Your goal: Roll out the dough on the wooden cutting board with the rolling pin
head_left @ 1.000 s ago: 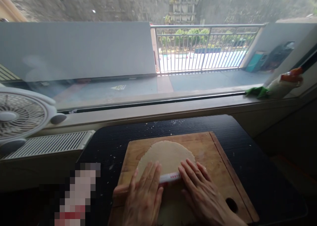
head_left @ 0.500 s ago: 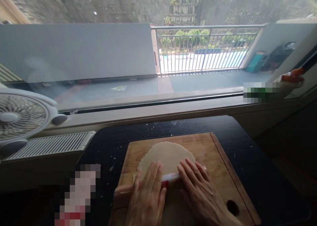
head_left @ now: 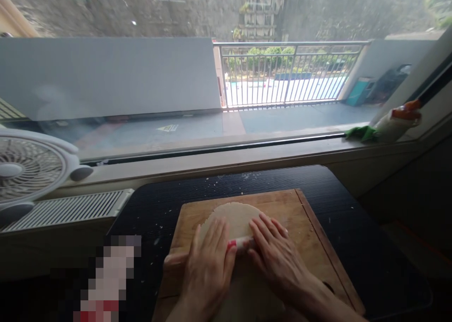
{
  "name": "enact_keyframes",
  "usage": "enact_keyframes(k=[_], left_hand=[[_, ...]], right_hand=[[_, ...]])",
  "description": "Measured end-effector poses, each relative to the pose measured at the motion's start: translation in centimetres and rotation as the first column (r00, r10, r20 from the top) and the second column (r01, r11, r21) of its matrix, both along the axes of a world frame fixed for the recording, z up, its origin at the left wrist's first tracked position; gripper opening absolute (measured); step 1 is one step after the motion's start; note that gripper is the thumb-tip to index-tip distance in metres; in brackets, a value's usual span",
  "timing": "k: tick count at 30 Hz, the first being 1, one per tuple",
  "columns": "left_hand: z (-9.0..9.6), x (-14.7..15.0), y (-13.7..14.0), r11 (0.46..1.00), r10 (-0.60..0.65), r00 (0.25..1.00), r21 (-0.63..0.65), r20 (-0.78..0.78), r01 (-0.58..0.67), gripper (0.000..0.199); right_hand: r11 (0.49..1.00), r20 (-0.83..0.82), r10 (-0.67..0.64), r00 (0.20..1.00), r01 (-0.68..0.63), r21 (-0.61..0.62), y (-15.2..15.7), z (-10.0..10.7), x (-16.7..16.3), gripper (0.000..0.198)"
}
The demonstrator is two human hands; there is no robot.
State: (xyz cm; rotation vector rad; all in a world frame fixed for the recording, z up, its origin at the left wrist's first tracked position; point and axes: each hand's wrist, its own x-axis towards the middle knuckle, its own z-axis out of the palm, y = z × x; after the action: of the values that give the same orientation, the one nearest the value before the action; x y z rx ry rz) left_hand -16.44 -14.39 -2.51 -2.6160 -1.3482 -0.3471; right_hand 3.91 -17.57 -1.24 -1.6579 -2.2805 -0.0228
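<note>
My left hand [head_left: 210, 261] and my right hand [head_left: 273, 246] lie across a rolling pin [head_left: 240, 244], palms down. The fingers of both hands are stretched out over it, pointing away from me. A white and red patch shows on the pin between the hands, and its left end sticks out past my left hand. Under the pin is a thin, pale sheet of dough [head_left: 237, 213], its far edge rounded and slightly ragged. The dough lies on a wooden cutting board [head_left: 310, 261], and its near part is partly hidden by my hands and forearms.
The board rests on a black table [head_left: 348, 242] with white crumbs scattered on it. A white fan [head_left: 33, 166] stands at left by the window. A white spray bottle [head_left: 394, 124] with an orange top and a green cloth [head_left: 362, 133] are on the sill at right.
Both hands have moved slightly away from me, rolling the pin forward over the dough. The red patch has turned and now shows beside my left thumb. The view has shifted slightly.
</note>
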Motion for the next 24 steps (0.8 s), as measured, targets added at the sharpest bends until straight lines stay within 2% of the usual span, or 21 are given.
enact_keyframes(k=[2, 4, 6, 10, 12, 14, 17, 20, 22, 24], left_hand=[[-0.6, -1.0, -2.7, 0.995, -0.086, 0.996, 0.043, -0.018, 0.086, 0.055], [-0.6, -1.1, -2.9, 0.995, -0.092, 0.995, 0.041, -0.023, 0.093, 0.056], [-0.2, -0.2, -0.4, 1.0, -0.012, 1.0, -0.001, -0.01, 0.012, 0.053], [1.3, 2.1, 7.7, 0.979, 0.171, 0.985, -0.114, 0.032, -0.167, 0.049], [1.8, 2.6, 9.5, 0.963, 0.215, 0.976, -0.17, 0.029, -0.207, 0.049], [1.6, 2.3, 8.3, 0.967, 0.198, 0.98, -0.168, 0.014, -0.193, 0.05], [0.4, 0.9, 2.9, 0.997, 0.055, 0.998, -0.061, -0.01, -0.055, 0.051], [-0.4, -1.0, -1.5, 0.996, -0.078, 0.997, 0.049, -0.019, 0.079, 0.06], [-0.4, -2.2, -2.0, 0.994, -0.1, 0.994, 0.038, -0.048, 0.102, 0.062], [0.0, -3.1, -1.2, 0.999, -0.052, 0.996, 0.012, -0.067, 0.053, 0.059]], right_hand=[[0.997, 0.029, 0.071, 0.997, -0.072, 0.037, -2.9, -0.3, 0.4, 0.053], [0.995, 0.03, 0.082, 0.996, -0.084, 0.052, -3.1, -0.4, 0.4, 0.054], [0.999, 0.002, 0.033, 0.999, -0.033, 0.033, -0.4, -0.2, 0.1, 0.051], [0.988, -0.029, -0.137, 0.99, 0.134, -0.082, 8.4, 0.6, -0.8, 0.049], [0.977, -0.026, -0.168, 0.985, 0.163, -0.136, 10.3, 0.8, -0.9, 0.049], [0.984, -0.028, -0.148, 0.989, 0.144, -0.109, 9.0, 0.6, -0.7, 0.049], [0.999, -0.037, -0.023, 0.999, 0.024, 0.026, 3.2, -0.3, -0.2, 0.047], [0.993, -0.057, 0.063, 0.996, -0.057, 0.104, -1.6, -0.5, 0.0, 0.044], [0.997, -0.087, 0.062, 0.994, -0.058, 0.05, -2.5, 0.0, 0.3, 0.037], [0.996, -0.114, 0.051, 0.992, -0.059, -0.072, -2.4, 0.6, 1.0, 0.027]])
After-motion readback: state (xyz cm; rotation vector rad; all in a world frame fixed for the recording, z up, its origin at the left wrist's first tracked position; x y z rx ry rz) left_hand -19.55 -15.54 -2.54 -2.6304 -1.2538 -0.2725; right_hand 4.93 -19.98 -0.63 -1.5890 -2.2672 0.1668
